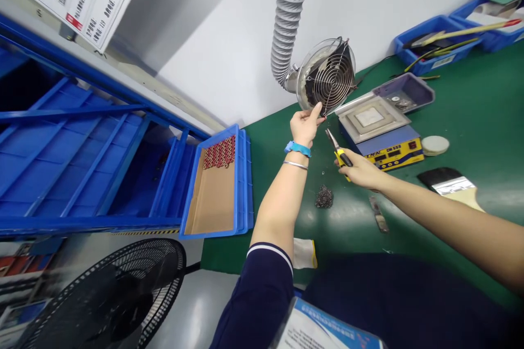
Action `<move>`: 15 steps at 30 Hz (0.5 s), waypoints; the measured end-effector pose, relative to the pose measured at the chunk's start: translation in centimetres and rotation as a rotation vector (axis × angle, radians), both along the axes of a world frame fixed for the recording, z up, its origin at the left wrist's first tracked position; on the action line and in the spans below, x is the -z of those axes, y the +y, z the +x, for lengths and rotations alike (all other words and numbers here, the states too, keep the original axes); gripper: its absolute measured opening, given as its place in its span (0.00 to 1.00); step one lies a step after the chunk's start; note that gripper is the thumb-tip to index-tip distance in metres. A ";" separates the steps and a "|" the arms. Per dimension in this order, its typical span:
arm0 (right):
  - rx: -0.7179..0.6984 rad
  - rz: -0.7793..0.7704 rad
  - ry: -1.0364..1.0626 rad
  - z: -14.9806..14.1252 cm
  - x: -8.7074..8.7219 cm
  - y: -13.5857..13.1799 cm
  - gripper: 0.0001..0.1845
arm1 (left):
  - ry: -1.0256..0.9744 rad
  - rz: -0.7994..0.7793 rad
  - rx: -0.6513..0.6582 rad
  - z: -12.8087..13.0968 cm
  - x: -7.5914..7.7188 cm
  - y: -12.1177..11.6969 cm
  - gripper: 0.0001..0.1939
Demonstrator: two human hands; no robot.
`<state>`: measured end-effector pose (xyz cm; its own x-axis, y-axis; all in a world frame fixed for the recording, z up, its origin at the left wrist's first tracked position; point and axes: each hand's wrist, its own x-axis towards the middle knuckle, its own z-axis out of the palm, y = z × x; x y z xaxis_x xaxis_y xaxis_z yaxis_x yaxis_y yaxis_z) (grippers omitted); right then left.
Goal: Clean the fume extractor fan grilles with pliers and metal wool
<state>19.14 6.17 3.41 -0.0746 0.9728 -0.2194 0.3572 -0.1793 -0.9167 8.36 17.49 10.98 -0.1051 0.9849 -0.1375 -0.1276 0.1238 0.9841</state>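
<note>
My left hand [305,124], with a blue wrist strap, is at the lower edge of a round fan [332,80] with a wire guard. Its fingers close on that edge, near a small red bit I cannot make out. The fan sits in a clear round hood at the end of a grey flexible duct [289,11]. My right hand [361,169] holds pliers [343,157] with yellow and black handles, their jaws pointing up and left. Just beyond them is a blue and yellow heating unit [382,144] with a square metal top [370,118].
On the green table [475,125] lie a dark wire clump [324,197], a metal strip [379,214], a brush [450,185], a white round pad [435,145] and a grey bin [403,92]. A blue tray [244,185] of red rings stands left, above a floor fan [118,294].
</note>
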 end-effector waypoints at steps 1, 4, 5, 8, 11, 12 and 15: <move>0.012 -0.014 0.015 -0.1 -0.2 0.4 0.28 | -0.009 0.006 -0.001 0.2 0.1 0.0 0.14; 0.007 -0.063 0.065 0.1 -0.4 0.4 0.25 | -0.014 0.019 -0.003 0.4 0.4 0.1 0.14; -0.004 -0.078 0.090 0.4 -0.3 0.2 0.25 | -0.008 0.025 -0.001 0.3 0.4 0.2 0.14; -0.022 -0.120 0.175 1.5 -0.1 0.0 0.22 | 0.016 0.037 0.020 -0.1 0.3 0.2 0.14; -0.068 -0.125 0.143 3.0 -0.3 0.9 0.20 | 0.019 0.012 0.040 -0.6 0.1 0.2 0.13; -0.101 -0.121 0.106 3.5 -0.6 1.4 0.19 | 0.014 0.004 0.042 -0.8 0.1 0.2 0.13; -0.211 -0.118 0.023 4.8 -2.0 3.2 0.20 | -0.005 -0.009 0.046 -1.2 0.2 0.3 0.14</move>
